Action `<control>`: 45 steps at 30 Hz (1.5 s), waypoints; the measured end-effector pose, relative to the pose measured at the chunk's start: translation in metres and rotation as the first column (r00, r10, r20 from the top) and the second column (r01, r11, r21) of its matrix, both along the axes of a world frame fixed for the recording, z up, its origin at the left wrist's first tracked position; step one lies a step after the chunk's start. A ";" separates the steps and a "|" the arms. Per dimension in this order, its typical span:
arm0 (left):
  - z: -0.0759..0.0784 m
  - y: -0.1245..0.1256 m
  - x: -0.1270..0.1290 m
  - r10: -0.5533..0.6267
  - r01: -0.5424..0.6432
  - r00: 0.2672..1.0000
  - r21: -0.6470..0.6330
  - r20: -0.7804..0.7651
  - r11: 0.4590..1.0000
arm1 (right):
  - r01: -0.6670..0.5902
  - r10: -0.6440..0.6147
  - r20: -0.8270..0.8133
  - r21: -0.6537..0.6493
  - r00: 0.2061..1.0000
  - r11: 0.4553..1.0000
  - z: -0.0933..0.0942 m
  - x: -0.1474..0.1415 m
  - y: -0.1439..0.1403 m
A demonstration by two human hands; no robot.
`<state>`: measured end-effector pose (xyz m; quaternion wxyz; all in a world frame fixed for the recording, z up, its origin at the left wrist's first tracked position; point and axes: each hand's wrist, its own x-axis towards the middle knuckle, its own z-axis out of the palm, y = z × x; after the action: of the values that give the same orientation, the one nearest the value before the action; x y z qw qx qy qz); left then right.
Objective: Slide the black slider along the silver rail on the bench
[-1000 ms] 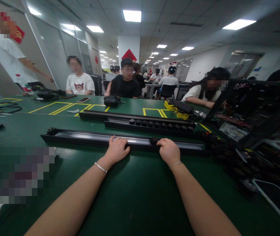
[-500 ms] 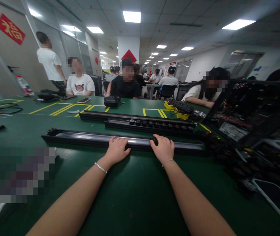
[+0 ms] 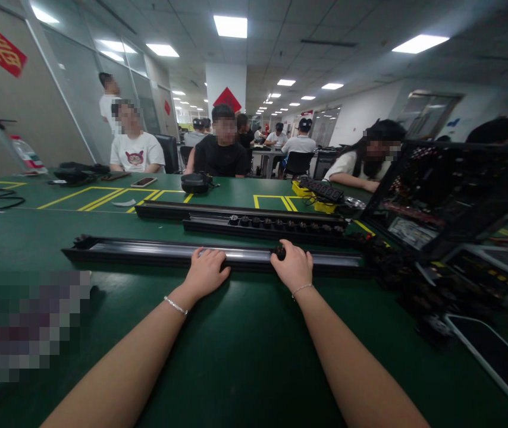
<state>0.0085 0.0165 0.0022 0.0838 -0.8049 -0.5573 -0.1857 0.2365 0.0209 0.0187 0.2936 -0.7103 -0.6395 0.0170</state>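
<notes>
Both hands stay on the rail (right slid slightly leftward).

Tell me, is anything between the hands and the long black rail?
No, nothing visible is. The left hand lies right on the near rail, fingers over its shiny channel. The right hand rests on the same rail, touching a small black plug seated in it. The other rails lie farther back, beyond both hands.

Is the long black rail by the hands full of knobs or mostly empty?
Mostly empty: the long black rail shows one black knob, by the right hand.
</notes>
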 end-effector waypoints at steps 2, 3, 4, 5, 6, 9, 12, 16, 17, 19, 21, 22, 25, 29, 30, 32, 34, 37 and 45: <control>0.000 0.000 0.000 -0.001 0.001 1.000 0.005 -0.005 1.000 | 0.010 -0.010 -0.002 -0.009 1.000 1.000 0.001 0.003 0.000; 0.000 0.000 0.000 0.000 0.000 1.000 0.005 -0.009 1.000 | 0.016 -0.016 -0.001 -0.013 1.000 1.000 0.001 0.005 0.000; -0.001 0.000 0.000 0.000 0.000 1.000 0.004 -0.011 1.000 | 0.021 -0.021 -0.001 -0.016 1.000 1.000 0.001 0.006 -0.001; -0.001 0.001 0.000 0.001 -0.001 1.000 0.004 -0.011 1.000 | 0.024 -0.024 -0.001 -0.018 1.000 1.000 0.002 0.007 -0.001; -0.001 0.001 0.000 0.002 -0.002 1.000 0.005 -0.009 1.000 | 0.027 -0.027 -0.001 -0.020 1.000 0.999 0.002 0.008 -0.001; -0.002 0.001 -0.001 0.000 0.000 1.000 0.012 0.001 1.000 | 0.036 -0.036 -0.004 -0.022 0.999 0.999 0.002 0.009 -0.001; -0.002 0.001 -0.001 -0.003 0.003 1.000 0.016 0.002 1.000 | 0.046 -0.046 -0.001 -0.014 0.999 0.999 0.003 0.010 -0.001; -0.003 0.001 -0.001 -0.002 0.002 1.000 0.016 -0.001 1.000 | 0.080 -0.080 0.022 0.018 0.997 0.997 0.001 0.016 0.000; -0.002 0.001 -0.001 -0.002 0.002 1.000 0.017 0.000 1.000 | 0.092 -0.092 0.028 0.030 0.995 0.995 0.000 0.018 0.000; -0.002 0.001 -0.001 -0.001 0.001 1.000 0.013 0.005 1.000 | 0.112 -0.114 0.034 0.051 0.993 0.992 -0.002 0.022 0.001; -0.001 0.001 0.000 0.001 -0.001 1.000 0.002 0.011 1.000 | 0.118 -0.120 0.033 0.061 0.992 0.991 -0.004 0.025 0.002; 0.000 0.000 0.000 0.002 -0.002 1.000 -0.002 0.012 1.000 | 0.118 -0.121 0.032 0.061 0.992 0.991 -0.005 0.026 0.002; 0.001 0.000 0.000 0.007 -0.006 1.000 -0.004 0.010 1.000 | 0.124 -0.126 0.031 0.059 0.992 0.991 -0.005 0.026 0.003; 0.000 0.000 0.000 -0.004 0.003 1.000 0.014 0.007 1.000 | 0.129 -0.130 0.029 0.055 0.991 0.990 -0.004 0.027 0.002; 0.000 0.001 0.000 -0.008 0.008 1.000 0.016 0.010 1.000 | 0.129 -0.131 0.029 0.051 0.991 0.990 -0.004 0.027 0.002; 0.000 0.001 -0.001 -0.012 0.012 1.000 0.011 0.020 1.000 | 0.129 -0.131 0.028 0.042 0.991 0.991 -0.004 0.028 0.002; 0.001 0.001 -0.001 -0.013 0.013 1.000 -0.002 0.027 1.000 | 0.121 -0.122 0.026 0.042 0.992 0.992 -0.004 0.028 0.002; 0.002 0.002 -0.002 -0.012 0.013 1.000 -0.019 0.026 1.000 | 0.100 -0.101 0.017 0.060 0.995 0.993 -0.005 0.028 0.002; 0.001 0.004 -0.001 -0.007 0.008 0.999 -0.020 0.032 1.000 | 0.095 -0.096 0.016 0.052 0.995 0.994 -0.003 0.028 0.000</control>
<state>0.0074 0.0203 0.0035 0.0660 -0.8047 -0.5574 -0.1934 0.2650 0.0208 0.0155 0.3061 -0.7326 -0.6076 -0.0200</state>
